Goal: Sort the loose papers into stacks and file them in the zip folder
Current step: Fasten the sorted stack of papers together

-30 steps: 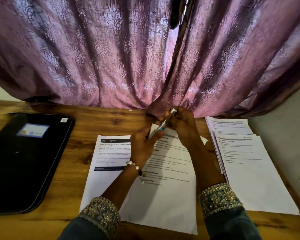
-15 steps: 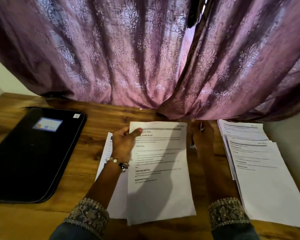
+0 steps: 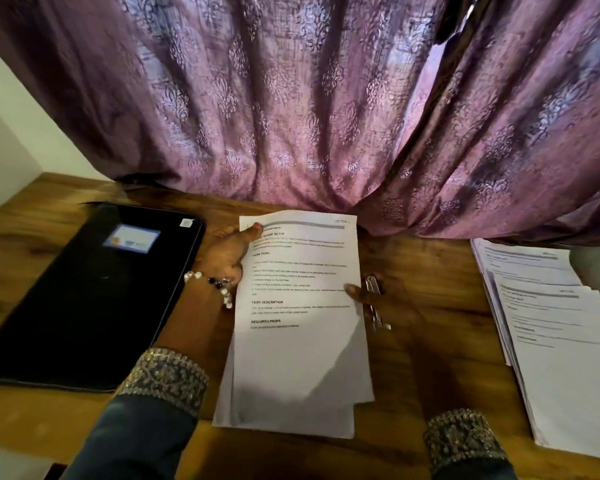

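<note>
Printed sheets (image 3: pixel 298 323) mid-table, left hand (image 3: pixel 227 252) pinching their far-left corner, right hand (image 3: pixel 383 303) closed round a stapler (image 3: pixel 374 303) with fingertips on their right edge; black zip folder (image 3: pixel 84 292) left.

My sleeves, cuffs and bracelet

I wear dark grey-blue sleeves on both arms, each ending in a wide cuff band thick with gold and silver embroidery in a leafy, scrolling pattern. The band on my left sleeve (image 3: pixel 167 377) looks brighter where the light falls; the one on my right sleeve (image 3: pixel 461 438) sits in shadow. My left hand (image 3: pixel 227 251) has a beaded bracelet (image 3: pixel 210 282) of pale pearl-like and dark beads at the wrist, and a red-painted thumbnail.
</note>
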